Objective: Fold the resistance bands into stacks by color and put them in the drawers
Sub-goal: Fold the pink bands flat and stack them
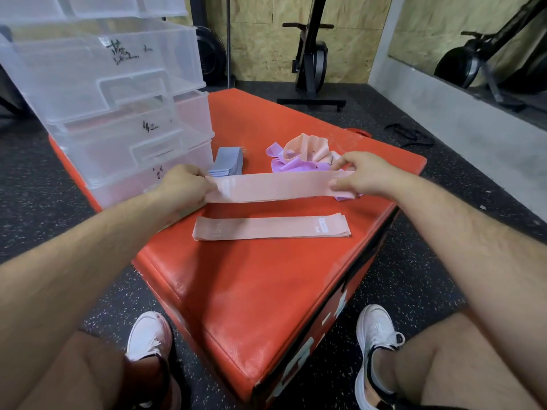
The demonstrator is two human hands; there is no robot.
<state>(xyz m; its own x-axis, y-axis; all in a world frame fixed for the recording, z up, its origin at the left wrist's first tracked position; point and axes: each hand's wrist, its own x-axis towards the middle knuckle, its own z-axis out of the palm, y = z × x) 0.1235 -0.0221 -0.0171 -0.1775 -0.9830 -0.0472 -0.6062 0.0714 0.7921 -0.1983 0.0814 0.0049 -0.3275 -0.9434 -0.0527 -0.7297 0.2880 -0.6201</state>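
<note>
A pink resistance band [275, 186] is stretched flat between my hands above the red padded box [260, 291]. My left hand [183, 184] pinches its left end and my right hand [359, 173] pinches its right end. Below it, a flat stack of pink bands [270, 228] lies on the box. A folded stack of blue-grey bands [227, 164] sits by the drawers. A loose heap of pink and purple bands [299, 156] lies behind my right hand, partly hidden by it.
A clear plastic drawer unit [118, 113] with handwritten labels stands on the box's left rear part, its drawers pulled partly out. My shoes [149, 335] rest on the speckled floor on either side of the box. Gym machines stand at the back wall.
</note>
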